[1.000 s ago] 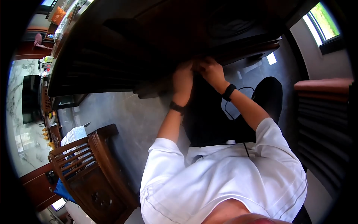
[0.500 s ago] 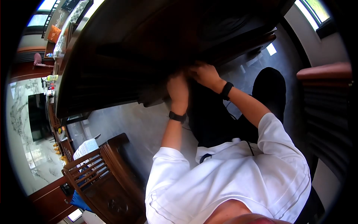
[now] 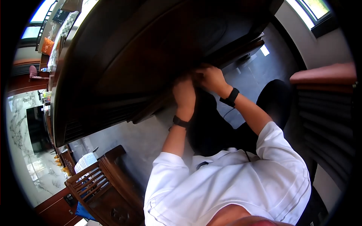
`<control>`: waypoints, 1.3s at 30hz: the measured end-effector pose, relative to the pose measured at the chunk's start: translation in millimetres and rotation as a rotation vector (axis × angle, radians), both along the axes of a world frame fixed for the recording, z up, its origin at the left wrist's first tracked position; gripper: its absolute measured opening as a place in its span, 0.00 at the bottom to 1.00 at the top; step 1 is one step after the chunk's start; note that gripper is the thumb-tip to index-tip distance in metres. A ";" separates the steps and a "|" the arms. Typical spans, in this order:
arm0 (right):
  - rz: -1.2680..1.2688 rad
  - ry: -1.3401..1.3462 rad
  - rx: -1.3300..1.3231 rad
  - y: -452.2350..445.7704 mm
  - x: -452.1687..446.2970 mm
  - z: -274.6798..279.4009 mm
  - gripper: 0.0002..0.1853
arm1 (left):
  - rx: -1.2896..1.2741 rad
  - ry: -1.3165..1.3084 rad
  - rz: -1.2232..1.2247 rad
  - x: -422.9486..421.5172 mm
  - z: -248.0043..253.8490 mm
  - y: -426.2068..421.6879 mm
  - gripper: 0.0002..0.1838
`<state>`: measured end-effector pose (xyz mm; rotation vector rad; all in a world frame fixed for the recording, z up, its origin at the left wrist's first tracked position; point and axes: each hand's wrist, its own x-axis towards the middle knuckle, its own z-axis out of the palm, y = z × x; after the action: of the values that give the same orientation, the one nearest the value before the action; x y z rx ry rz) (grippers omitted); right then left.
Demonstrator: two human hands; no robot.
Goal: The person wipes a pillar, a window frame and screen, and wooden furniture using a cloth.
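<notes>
Both hands are close together at the near edge of a large dark wooden piece of furniture (image 3: pixel 124 71), perhaps a table. My left hand (image 3: pixel 184 96) reaches to that edge; its fingers are blurred and lost in shadow. Beside it, my right hand (image 3: pixel 213 80) has its fingers curled in at the same edge. Anything between those fingers is too dark to make out. Each wrist wears a black band. My dark-trousered legs (image 3: pixel 241 135) are below the hands.
A carved wooden chair (image 3: pixel 120 192) stands at lower left, with a white-and-blue item (image 3: pixel 86 162) near it. On the right is a pinkish-topped piece with dark folds (image 3: pixel 324 75). Grey floor (image 3: pixel 132 137) shows below the furniture. A dark screen (image 3: pixel 35 130) is at far left.
The view has turned slightly, so the room appears shifted. Both hands stay at the furniture's edge, with the left now a little closer to the right.
</notes>
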<state>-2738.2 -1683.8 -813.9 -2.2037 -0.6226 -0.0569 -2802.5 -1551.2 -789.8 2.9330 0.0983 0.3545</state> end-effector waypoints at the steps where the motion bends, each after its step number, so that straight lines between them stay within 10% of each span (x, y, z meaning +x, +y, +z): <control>1: 0.004 0.050 -0.015 -12.6 7.2 4.6 0.12 | 0.010 -0.003 -0.008 7.5 -0.9 -10.7 0.14; 13: -0.324 0.056 0.115 -148.6 87.3 -11.8 0.10 | -0.076 0.086 -0.121 115.1 -14.2 -157.3 0.12; 19: -0.432 0.007 0.059 -180.7 98.7 -9.0 0.12 | -0.526 0.068 -0.124 143.2 -3.1 -190.3 0.13; 31: -0.371 -0.565 0.698 -168.8 121.6 143.9 0.17 | -0.143 -0.669 -0.237 138.3 161.4 -203.3 0.18; 39: -0.521 -0.365 0.562 -163.7 118.1 70.2 0.17 | -0.133 -0.452 -0.228 143.9 98.3 -203.8 0.12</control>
<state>-2620.0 -1847.5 -743.7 -1.7512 -0.1667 -0.8176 -2658.6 -1755.0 -691.5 2.6209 -0.2609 0.9167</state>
